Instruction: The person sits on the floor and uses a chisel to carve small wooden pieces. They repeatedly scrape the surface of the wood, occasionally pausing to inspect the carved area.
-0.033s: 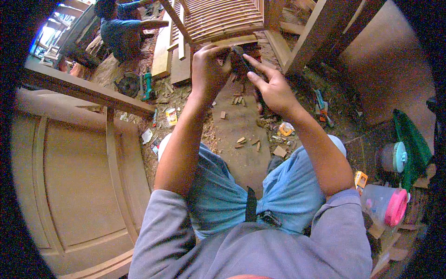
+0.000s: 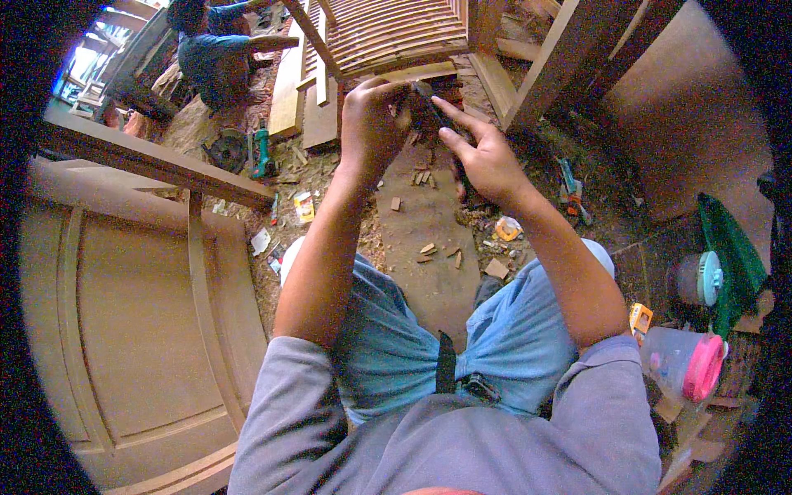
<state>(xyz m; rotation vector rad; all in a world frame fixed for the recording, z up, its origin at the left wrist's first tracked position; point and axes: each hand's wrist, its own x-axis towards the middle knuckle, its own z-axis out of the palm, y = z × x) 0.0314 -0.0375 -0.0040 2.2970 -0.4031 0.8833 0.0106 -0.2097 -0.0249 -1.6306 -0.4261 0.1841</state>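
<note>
Both my hands are raised together at the upper middle. My right hand is closed around a dark, slim tool with a rounded head, its index finger and thumb reaching along the handle. The exact kind of tool is unclear. Beside that head, my left hand has its fingers bent in a pinch; whatever they hold is hidden behind them. Below the hands, a long board lies between my legs, with small wood chips scattered over it.
A panelled wooden door stands at the left, below a wooden beam. A green power tool lies beyond it. Ahead is a slatted wooden frame. Another person works at far left. A pink-lidded container sits at right.
</note>
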